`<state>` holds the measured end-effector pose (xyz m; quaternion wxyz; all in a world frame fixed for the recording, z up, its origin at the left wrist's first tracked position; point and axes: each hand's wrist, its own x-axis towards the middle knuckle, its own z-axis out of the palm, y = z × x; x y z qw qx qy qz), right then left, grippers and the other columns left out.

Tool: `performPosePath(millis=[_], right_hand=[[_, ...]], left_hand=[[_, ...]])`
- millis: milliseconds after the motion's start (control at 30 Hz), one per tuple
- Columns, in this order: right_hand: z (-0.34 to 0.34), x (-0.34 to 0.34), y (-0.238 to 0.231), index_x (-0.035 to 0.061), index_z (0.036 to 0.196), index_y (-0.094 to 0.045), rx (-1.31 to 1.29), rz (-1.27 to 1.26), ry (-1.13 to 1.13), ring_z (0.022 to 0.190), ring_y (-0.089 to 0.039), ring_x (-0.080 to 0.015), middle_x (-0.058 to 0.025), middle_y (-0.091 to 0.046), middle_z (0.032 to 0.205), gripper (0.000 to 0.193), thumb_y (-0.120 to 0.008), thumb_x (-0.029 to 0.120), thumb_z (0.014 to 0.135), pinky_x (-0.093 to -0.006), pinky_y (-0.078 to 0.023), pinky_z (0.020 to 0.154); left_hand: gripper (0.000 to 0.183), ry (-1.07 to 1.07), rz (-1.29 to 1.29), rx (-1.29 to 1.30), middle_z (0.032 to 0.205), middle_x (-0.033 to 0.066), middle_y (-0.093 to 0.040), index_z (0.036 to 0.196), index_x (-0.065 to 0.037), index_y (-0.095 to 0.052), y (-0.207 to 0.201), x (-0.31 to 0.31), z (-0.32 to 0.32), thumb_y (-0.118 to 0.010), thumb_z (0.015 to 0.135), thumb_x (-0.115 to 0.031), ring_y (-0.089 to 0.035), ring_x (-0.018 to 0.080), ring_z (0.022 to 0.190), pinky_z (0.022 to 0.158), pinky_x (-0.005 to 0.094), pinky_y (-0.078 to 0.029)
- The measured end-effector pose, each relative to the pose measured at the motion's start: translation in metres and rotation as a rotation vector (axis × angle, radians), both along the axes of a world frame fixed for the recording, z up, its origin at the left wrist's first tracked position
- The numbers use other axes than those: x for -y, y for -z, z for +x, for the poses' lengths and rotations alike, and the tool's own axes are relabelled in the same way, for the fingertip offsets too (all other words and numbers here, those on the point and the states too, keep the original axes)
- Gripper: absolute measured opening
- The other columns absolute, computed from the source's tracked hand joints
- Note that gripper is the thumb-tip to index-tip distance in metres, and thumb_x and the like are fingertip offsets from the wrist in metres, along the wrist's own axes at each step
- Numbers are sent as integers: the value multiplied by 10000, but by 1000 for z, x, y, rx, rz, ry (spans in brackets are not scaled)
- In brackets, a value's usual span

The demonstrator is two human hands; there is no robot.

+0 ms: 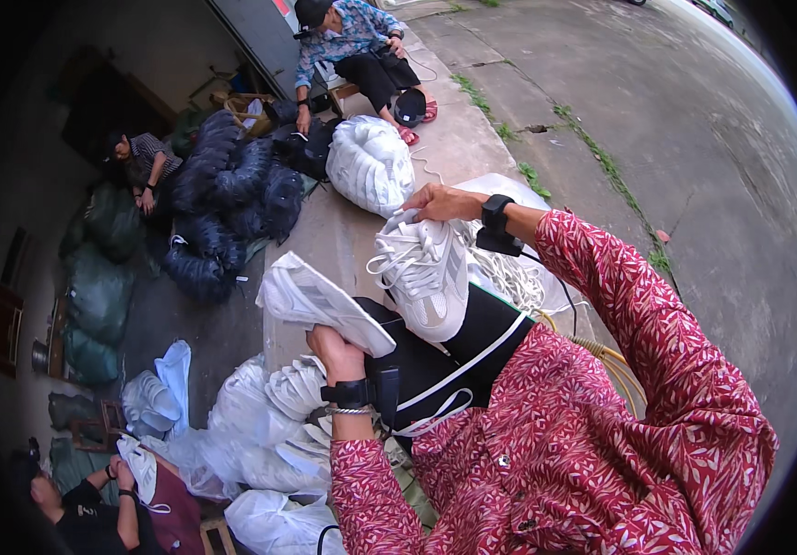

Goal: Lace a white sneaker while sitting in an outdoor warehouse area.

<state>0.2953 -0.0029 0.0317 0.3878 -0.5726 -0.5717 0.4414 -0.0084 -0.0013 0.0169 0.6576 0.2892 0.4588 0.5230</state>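
Note:
My left hand (333, 353) is closed on the lower edge of a flat white shoe upper (317, 298) with grey stripes, held up to the left of my lap. On my dark-trousered thighs rests a white sneaker (426, 282), its toe toward me and white laces looped loosely over its front. The fingers of my right hand (443, 202) pinch the collar at its far end. Beside the sneaker, to the right, lies a tangled heap of white laces (516, 277). One long white lace (463, 368) trails across my lap.
White bundles of shoe uppers (264, 416) lie at my left, another white bundle (370, 166) ahead. Black bundles (232, 185) are piled beyond, with green sacks (99, 301) by the wall. Three co-workers sit nearby, one (357, 46) ahead. A yellow hose (616, 370) runs on my right.

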Motion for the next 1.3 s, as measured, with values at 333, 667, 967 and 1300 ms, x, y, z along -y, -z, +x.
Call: performPosePath(millis=[333, 667, 967, 1300], right_hand=[[-24, -10, 24, -2, 1136, -554, -418, -122, -272, 968, -576, -198, -97, -588, 1140, 368, -515, 257, 878, -323, -449, 849], [-21, 6, 4, 3, 1189, -520, -136, -139, 252, 1042, -545, -267, -154, -584, 1049, 586, -457, 499, 882, -356, -446, 871], [-70, 22, 2, 79, 1133, -559, 632, 465, 108, 1195, -397, -365, -203, -415, 1290, 375, -573, 283, 819, -436, -360, 974], [-75, 41, 19, 57, 1070, -581, 557, 678, 276, 1137, -443, -360, -194, -470, 1225, 318, -597, 214, 795, -421, -389, 943]], left_hand=[[655, 196, 261, -543, 1208, 193, -491, 1295, 53, -323, 18, -8, 69, -440, 909, -463, -518, 279, 1066, 891, 348, -423], [772, 380, 134, -491, 1241, 278, -437, 1292, 115, -257, 42, -20, 80, -362, 901, -542, -484, 349, 1119, 923, 382, -404], [856, 384, 314, -756, 1280, 312, -383, 1340, 81, -181, 37, 8, 87, -467, 846, -558, -426, 384, 1182, 978, 394, -351], [834, 464, 367, -455, 1319, 169, -384, 1374, -9, -186, 58, 51, 69, -658, 802, -390, -405, 262, 1196, 998, 342, -328]])
